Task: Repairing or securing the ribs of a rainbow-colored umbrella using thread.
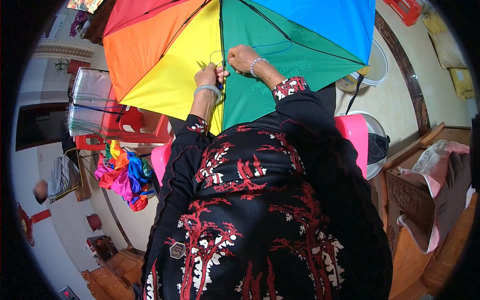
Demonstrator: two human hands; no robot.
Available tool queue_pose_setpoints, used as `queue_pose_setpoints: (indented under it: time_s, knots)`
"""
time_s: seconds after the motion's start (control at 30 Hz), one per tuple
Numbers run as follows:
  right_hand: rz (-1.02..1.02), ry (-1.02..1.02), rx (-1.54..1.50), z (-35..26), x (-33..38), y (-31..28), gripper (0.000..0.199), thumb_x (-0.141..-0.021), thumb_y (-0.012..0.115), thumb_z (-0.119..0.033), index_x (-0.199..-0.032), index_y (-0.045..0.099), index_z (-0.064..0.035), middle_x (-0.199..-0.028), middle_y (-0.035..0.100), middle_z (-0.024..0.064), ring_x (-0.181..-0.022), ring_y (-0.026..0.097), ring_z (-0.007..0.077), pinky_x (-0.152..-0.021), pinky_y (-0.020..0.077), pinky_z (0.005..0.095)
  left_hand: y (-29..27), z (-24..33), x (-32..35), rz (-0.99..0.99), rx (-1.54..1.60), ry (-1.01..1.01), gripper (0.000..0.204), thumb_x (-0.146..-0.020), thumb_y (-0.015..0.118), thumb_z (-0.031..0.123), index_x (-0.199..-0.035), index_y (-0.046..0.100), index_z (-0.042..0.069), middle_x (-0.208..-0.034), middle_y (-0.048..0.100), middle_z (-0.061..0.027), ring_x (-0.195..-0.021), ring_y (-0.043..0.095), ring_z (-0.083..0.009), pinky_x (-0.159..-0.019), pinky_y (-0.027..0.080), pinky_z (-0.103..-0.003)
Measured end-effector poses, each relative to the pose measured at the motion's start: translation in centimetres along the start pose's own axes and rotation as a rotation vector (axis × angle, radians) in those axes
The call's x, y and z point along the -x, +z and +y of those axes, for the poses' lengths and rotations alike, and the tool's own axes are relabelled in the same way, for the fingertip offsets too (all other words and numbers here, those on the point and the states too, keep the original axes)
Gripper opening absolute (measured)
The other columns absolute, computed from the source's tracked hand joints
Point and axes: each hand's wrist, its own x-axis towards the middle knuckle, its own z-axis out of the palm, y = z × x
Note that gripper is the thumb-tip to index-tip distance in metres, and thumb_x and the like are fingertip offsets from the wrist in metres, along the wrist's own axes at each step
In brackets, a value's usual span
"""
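A rainbow umbrella canopy (pixel 165 80) lies spread before me, its inner side with thin black ribs facing up. Beside the black rib (pixel 221 30) between the yellow and green panels, my left hand (pixel 208 76) is closed around small snips (pixel 202 65), their pointed blades sticking out past the fingers. Just right of that rib, my right hand (pixel 243 58) is closed in a pinch above the green panel. Blue thread (pixel 274 52) loops out from it across the green cloth. Whether a needle is between those fingertips is hidden.
Bundled colourful cloth (pixel 127 172) hangs at my left, below a red plastic stool (pixel 145 125) and a wrapped white pack (pixel 90 97). Basins (pixel 375 62) stand at the right, near a carved wooden chair (pixel 415 205). A person (pixel 62 175) sits at far left.
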Motion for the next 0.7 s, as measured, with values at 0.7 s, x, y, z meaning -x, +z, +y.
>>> queue_pose_setpoints:
  time_s: [0.7]
  knots:
    - [0.053, -0.025, 0.004, 0.52, -0.24, 0.46, 0.015, -0.074, 0.052, -0.013, -0.077, 0.063, -0.0049, -0.065, 0.062, 0.0125, -0.055, 0.062, 0.0225, -0.061, 0.0497, 0.0344, 0.36, 0.38, -0.98, -0.061, -0.010, -0.003, 0.018, -0.083, 0.045, 0.010, -0.068, 0.047, -0.001, -0.055, 0.053, -0.0110, -0.043, 0.054, -0.0186, -0.034, 0.037, -0.026]
